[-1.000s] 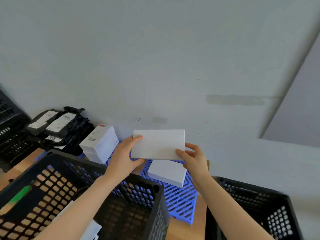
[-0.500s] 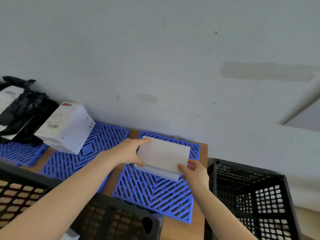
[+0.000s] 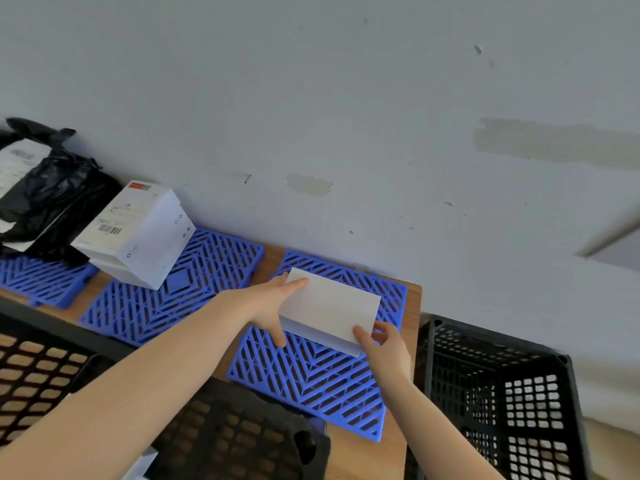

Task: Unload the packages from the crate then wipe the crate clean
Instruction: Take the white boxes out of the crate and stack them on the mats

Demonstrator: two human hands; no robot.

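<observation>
The box (image 3: pixel 330 308) on top of the stack is plain white, unmarked on its upper face. The mat (image 3: pixel 311 379) beneath it is bright blue with a slatted chevron pattern, as are the two mats (image 3: pixel 173 296) further left. The counter (image 3: pixel 412 327) shows as light brown wood grain between them. The nearer crate (image 3: pixel 214 427) and the one on the right (image 3: pixel 502 393) are black with a square grid of holes. The tilted carton (image 3: pixel 138 233) is white with a black barcode and a red stripe. The bags (image 3: pixel 52 195) are glossy black with white labels. The wall (image 3: pixel 311 98) is pale grey with patched blotches.

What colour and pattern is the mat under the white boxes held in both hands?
Blue, with open diagonal chevron slats; the mat shows only in the head view.
</observation>
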